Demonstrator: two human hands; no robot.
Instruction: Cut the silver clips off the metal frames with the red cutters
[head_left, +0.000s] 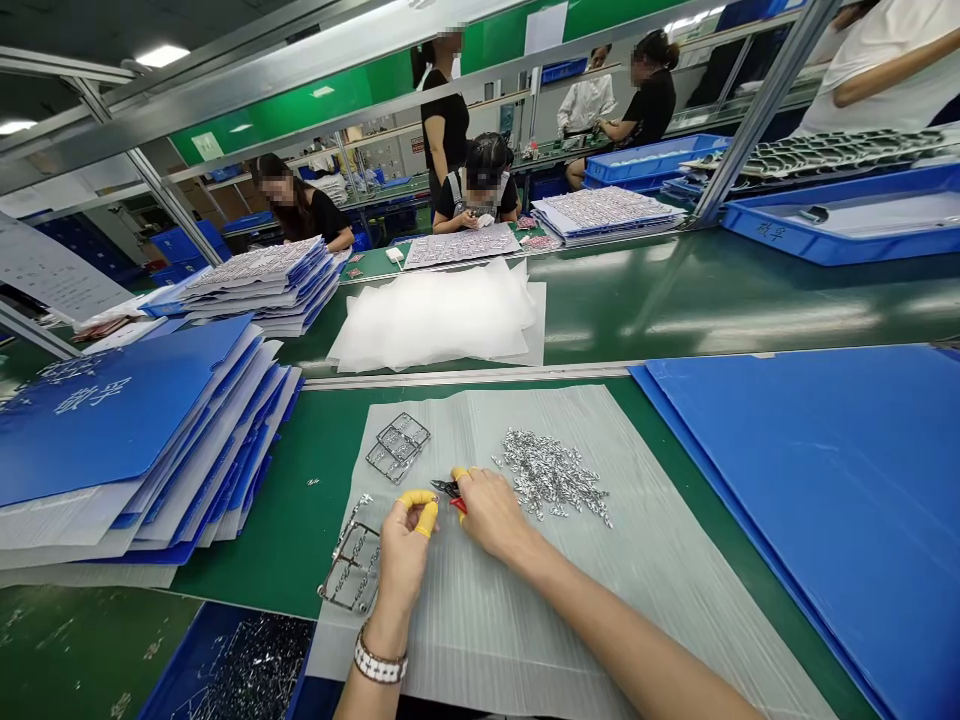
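Note:
My right hand (pixel 491 512), with a yellow finger cot, is closed round small red-handled cutters (pixel 450 490) whose dark jaws point left. My left hand (pixel 403 552), wearing yellow finger cots and a wrist bracelet, pinches something tiny at the cutter tip; I cannot make it out. Both hands work over a grey foam sheet (pixel 645 560). A pile of small shiny metal parts (pixel 553 475) lies just right of my right hand. One metal frame of parts (pixel 397 446) lies ahead of my hands, another frame (pixel 352 568) left of my left hand.
A stack of blue and white boards (pixel 127 440) stands at the left, a large blue board (pixel 817 480) at the right. White foam sheets (pixel 439 315) lie beyond a metal rail. A blue bin of scrap frames (pixel 240 665) sits at the near edge. Other people work at far benches.

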